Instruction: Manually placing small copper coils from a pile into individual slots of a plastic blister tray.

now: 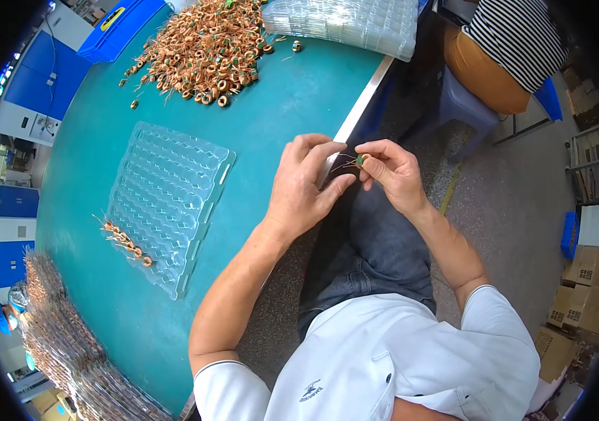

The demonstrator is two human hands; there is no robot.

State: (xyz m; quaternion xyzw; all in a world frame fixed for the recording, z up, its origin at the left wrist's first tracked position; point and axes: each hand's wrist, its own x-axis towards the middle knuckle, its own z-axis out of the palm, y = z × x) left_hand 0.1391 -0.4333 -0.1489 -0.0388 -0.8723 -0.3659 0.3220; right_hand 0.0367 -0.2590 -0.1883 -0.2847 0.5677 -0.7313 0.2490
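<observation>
Between the thumb and fingers of my right hand [394,175] is a small copper-wound toroid coil [363,159] with a green patch and thin wire leads pointing left. My left hand [308,175] is beside those leads, thumb and fingertips apart; whether a fingertip touches a wire is hard to make out. Both hands are over the table's right edge. To their left lies a clear plastic tray [166,196] with rows of pockets. Several copper coils [128,243] sit in a line along its near-left end.
A big heap of copper coils [205,49] covers the far part of the green table [264,105]. Stacked clear trays [345,24] and a blue bin [120,31] flank it. Filled trays [82,351] are piled at the near left. Another person [499,52] sits beyond the table's right edge.
</observation>
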